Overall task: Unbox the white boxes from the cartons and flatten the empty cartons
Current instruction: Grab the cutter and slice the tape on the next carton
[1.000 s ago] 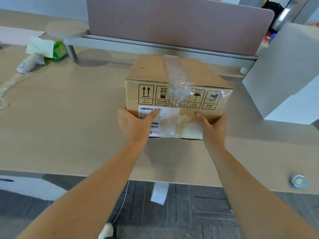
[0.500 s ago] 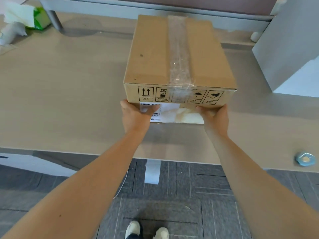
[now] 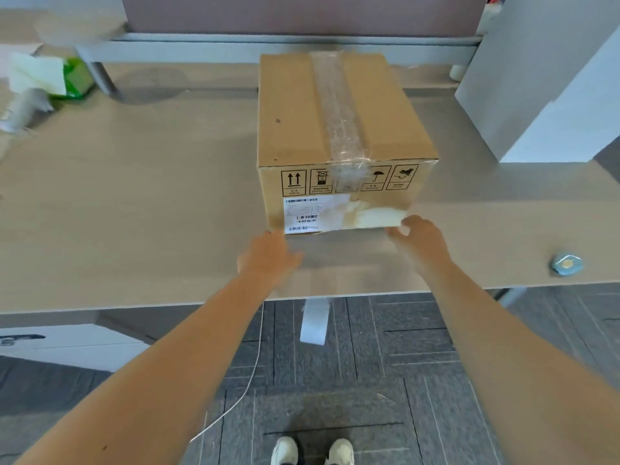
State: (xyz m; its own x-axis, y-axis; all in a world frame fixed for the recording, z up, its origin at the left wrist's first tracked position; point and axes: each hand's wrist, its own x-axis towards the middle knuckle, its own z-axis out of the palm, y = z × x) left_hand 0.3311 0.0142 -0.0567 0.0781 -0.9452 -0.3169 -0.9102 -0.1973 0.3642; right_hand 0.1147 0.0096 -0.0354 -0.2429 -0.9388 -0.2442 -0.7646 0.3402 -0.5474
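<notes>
carton (image 3: 339, 129): sealed, clear tape (image 3: 339, 109) running along the top seam and over the front edge; contents hidden.
front face: handling symbols above a white label (image 3: 315, 214) with barcodes.
place: carton sits flat on the desk (image 3: 134, 196), right of middle, well back from the near edge.
left hand (image 3: 268, 256): blurred, just below the carton's lower left corner; whether it grips anything cannot be told.
right hand (image 3: 421, 241): fingers loosely spread at the lower right corner, holding nothing.
white box (image 3: 550, 78): stands at the far right.
</notes>
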